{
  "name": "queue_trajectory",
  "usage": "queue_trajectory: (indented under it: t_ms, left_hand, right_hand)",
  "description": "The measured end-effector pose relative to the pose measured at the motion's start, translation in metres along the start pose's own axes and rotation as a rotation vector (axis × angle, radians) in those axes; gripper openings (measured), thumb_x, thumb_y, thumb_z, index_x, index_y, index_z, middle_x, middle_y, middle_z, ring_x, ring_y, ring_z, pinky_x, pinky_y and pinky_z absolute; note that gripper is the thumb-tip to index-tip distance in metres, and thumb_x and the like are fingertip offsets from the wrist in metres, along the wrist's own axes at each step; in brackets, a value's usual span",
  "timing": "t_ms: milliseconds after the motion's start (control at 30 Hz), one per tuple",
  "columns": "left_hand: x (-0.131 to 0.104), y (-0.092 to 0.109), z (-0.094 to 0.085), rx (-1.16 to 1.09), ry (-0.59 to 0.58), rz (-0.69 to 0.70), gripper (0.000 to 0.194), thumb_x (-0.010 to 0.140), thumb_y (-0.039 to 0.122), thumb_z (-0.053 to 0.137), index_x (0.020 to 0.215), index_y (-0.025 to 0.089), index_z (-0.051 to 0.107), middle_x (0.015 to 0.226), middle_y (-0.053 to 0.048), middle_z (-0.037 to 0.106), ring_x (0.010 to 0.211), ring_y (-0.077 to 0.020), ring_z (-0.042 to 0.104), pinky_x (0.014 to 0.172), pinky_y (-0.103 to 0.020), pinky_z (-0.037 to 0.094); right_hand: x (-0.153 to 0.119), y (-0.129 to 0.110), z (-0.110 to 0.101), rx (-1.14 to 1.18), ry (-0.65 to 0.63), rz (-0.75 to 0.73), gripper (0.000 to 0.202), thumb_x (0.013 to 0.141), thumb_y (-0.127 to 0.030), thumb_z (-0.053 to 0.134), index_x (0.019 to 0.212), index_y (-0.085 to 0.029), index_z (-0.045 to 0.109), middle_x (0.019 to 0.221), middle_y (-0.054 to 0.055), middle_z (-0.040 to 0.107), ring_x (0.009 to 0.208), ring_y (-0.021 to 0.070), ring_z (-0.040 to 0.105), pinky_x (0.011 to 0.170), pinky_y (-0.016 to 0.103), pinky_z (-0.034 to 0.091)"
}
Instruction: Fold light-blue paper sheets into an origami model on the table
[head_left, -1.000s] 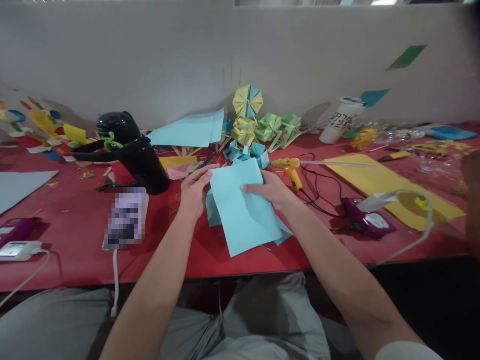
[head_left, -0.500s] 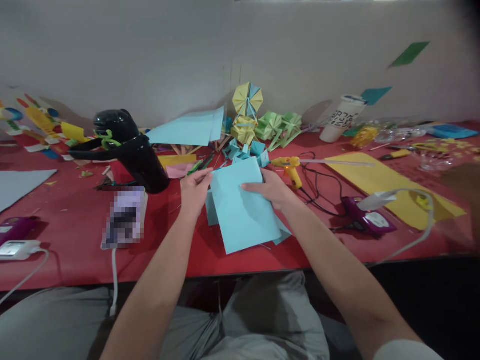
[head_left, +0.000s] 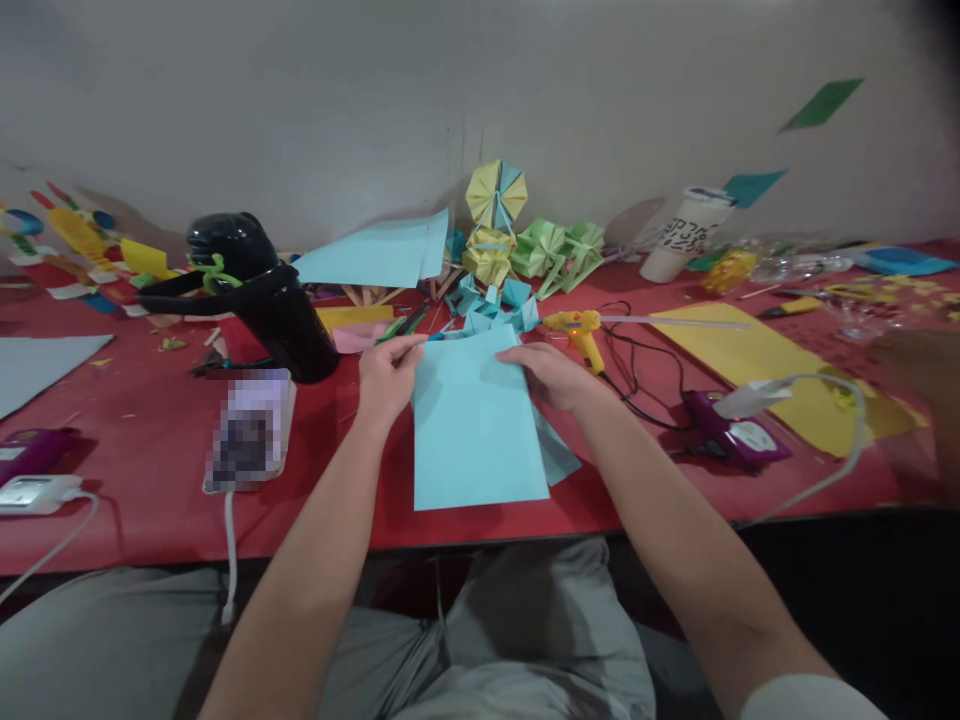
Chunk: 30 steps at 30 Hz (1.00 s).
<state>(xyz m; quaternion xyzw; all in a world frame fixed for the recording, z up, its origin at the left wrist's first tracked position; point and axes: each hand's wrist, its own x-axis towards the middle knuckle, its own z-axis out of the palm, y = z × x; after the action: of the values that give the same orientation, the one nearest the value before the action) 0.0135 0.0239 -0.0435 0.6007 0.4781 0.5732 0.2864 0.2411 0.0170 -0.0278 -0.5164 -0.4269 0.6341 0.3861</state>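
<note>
Both hands on the light blue sheet, lower center of the frame

Left hand (head_left: 388, 378): narrow pinch, thumb and fingers closed at the upper left corner of the light blue sheet (head_left: 480, 430). Right hand (head_left: 553, 374): thumb laid over the sheet's upper right part, other fingers mostly hidden behind; grip narrow, holding the same sheet. Sheet sits between the forearms, lower edge toward the wearer, above the red table (head_left: 150, 500). A second blue piece (head_left: 556, 458) juts out from under its right side.

Just beyond the top edge, center: small folded blue pieces (head_left: 491, 308) in a heap. Behind them, a yellow-and-blue folded wheel (head_left: 496, 196) over a yellow folded form (head_left: 489, 256); green folded forms (head_left: 559, 252) adjoin on the right.

Right of center: yellow glue gun (head_left: 583, 335), small orange light on its body, dark cord looping to the right. Farther right, yellow sheet (head_left: 742, 360) lying flat, purple power block (head_left: 731, 432) near its lower edge with a white plug in it. Upper right: white cup (head_left: 686, 235), tilted, marked in black.

Left of center: black tumbler (head_left: 289, 325), leaning, green tie on its strap. Below it, a phone (head_left: 251, 430), screen blurred, white cable running down. Upper center-left: larger blue sheets (head_left: 375, 252).
</note>
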Motion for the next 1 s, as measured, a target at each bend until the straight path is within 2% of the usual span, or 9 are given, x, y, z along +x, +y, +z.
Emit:
queue_trajectory:
  t_ms: [133,300,433,600,733,900,1000]
  left_hand:
    - [0.0,-0.001,0.0,0.021,-0.009,0.021,0.018,0.077,0.021,0.065,0.09,0.021,0.077,0.088,-0.004,0.076,0.082,-0.0196,0.069,0.082,-0.034,0.053]
    - [0.001,-0.003,0.0,-0.024,0.007,-0.03,0.018,0.075,0.019,0.067,0.09,0.019,0.077,0.088,-0.006,0.075,0.08,-0.0189,0.069,0.08,-0.032,0.053]
    - [0.001,-0.001,-0.001,-0.006,0.005,-0.068,0.018,0.075,0.02,0.068,0.09,0.018,0.077,0.082,-0.006,0.074,0.075,-0.018,0.067,0.074,-0.03,0.052]
    - [0.001,-0.001,0.0,0.013,0.025,-0.054,0.018,0.076,0.023,0.066,0.09,0.02,0.077,0.079,-0.003,0.074,0.073,-0.0165,0.065,0.072,-0.029,0.052]
    - [0.001,-0.001,0.001,-0.007,0.022,-0.038,0.018,0.076,0.022,0.066,0.09,0.02,0.077,0.077,-0.003,0.074,0.07,-0.016,0.065,0.07,-0.029,0.052]
    - [0.002,-0.001,0.001,-0.037,0.027,-0.06,0.018,0.075,0.023,0.068,0.09,0.019,0.078,0.077,-0.004,0.074,0.067,-0.015,0.064,0.065,-0.027,0.05]
    - [0.002,-0.002,0.0,-0.045,0.029,-0.061,0.02,0.075,0.026,0.068,0.091,0.019,0.078,0.073,-0.003,0.073,0.06,-0.0128,0.06,0.059,-0.024,0.048]
  right_hand:
    - [0.004,0.003,-0.002,0.0,0.037,-0.018,0.016,0.069,-0.029,0.076,0.07,-0.017,0.065,0.06,0.002,0.064,0.056,0.0139,0.057,0.057,0.028,0.05]
    - [0.008,0.007,-0.004,-0.026,-0.002,-0.082,0.023,0.069,-0.036,0.078,0.079,-0.018,0.068,0.074,0.003,0.068,0.062,0.0128,0.059,0.06,0.028,0.049]
    - [0.013,0.011,-0.004,0.001,0.073,-0.137,0.036,0.072,-0.053,0.072,0.068,-0.019,0.059,0.061,-0.001,0.058,0.054,0.0112,0.051,0.054,0.026,0.045]
    - [0.013,0.012,-0.002,0.007,0.095,-0.249,0.035,0.063,-0.045,0.078,0.067,-0.02,0.054,0.056,-0.006,0.048,0.047,0.0075,0.042,0.046,0.022,0.035]
    - [0.015,0.013,-0.004,-0.017,0.162,-0.286,0.04,0.068,-0.054,0.071,0.061,-0.021,0.049,0.052,-0.006,0.042,0.046,0.0079,0.037,0.044,0.023,0.03]
    - [0.022,0.016,-0.005,-0.039,0.202,-0.377,0.031,0.063,-0.047,0.072,0.071,-0.02,0.061,0.061,-0.005,0.052,0.054,0.0093,0.045,0.053,0.024,0.036]
    - [0.023,0.015,-0.006,-0.059,0.229,-0.408,0.031,0.062,-0.047,0.072,0.073,-0.02,0.062,0.062,-0.005,0.054,0.056,0.0095,0.046,0.056,0.025,0.037]
